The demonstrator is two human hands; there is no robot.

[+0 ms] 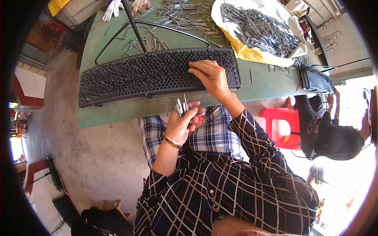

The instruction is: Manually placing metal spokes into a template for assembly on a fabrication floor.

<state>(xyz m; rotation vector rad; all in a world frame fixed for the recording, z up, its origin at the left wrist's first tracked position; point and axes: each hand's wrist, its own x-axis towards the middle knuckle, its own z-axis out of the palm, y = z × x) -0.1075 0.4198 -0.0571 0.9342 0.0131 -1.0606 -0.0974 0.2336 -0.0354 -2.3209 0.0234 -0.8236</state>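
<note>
A long black rack (169, 80) full of round holes stands along the near edge of the green table, with dark pieces filling many holes in its left and upper part. My left hand (182, 122), just below the rack, is closed around a small bunch of thin metal strips (180, 108) that point upward. Over the right part of the rack is my right hand (210, 76), its fingers pinched together at the holes. Whatever sits between those fingertips is too small to make out. Bare holes show beside and below this hand.
Loose metal strips (185, 17) lie scattered over the green table (252, 92). A white and yellow sack (271, 59) at the far right holds a heap of them. White gloves (113, 10) lie far left. Right, another person (330, 135) works at a second rack (317, 80), near a red stool (275, 114).
</note>
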